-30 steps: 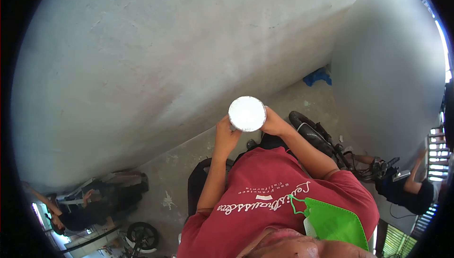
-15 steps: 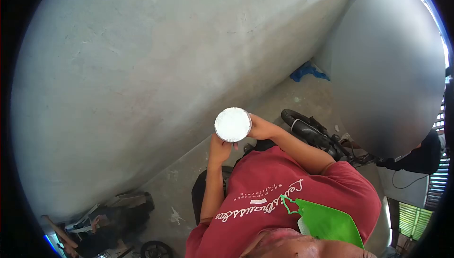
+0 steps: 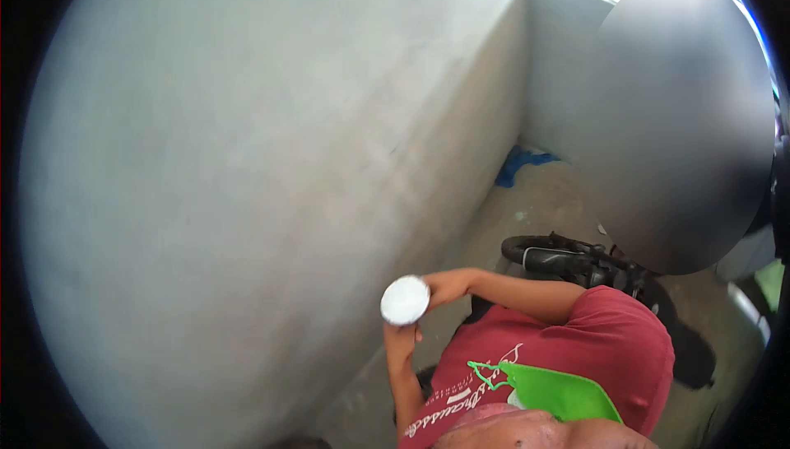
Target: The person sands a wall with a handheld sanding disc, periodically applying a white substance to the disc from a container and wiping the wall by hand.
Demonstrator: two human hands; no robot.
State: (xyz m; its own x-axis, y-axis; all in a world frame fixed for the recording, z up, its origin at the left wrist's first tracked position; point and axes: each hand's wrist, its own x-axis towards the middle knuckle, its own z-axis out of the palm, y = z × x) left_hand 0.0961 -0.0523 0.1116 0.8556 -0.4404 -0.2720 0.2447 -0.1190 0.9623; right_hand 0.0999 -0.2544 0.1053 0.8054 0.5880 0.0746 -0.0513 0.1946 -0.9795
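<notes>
A round object with a flat white top (image 3: 405,301) and a thin darker rim is held out in front of my body, between both hands. From below left, my left hand (image 3: 401,337) supports it, its fingers closed and partly hidden under the object. My right hand (image 3: 445,288) grips its right edge, with the fingers mostly hidden behind the rim. The object's sides are out of sight, so I cannot tell whether it is a tin or a cup.
A pale plastered wall (image 3: 247,161) rises close on the left and ahead. Blue cloth or plastic (image 3: 522,165) lies in the far corner. To the right, a black motorcycle (image 3: 568,255) stands on the concrete floor (image 3: 485,239). A green face mask (image 3: 564,391) hangs over my red shirt (image 3: 592,342).
My view has tilted up and turned, so hands, round object and body appear lower. The person at the lower left has gone out of view. Both hands keep hold of the object.
</notes>
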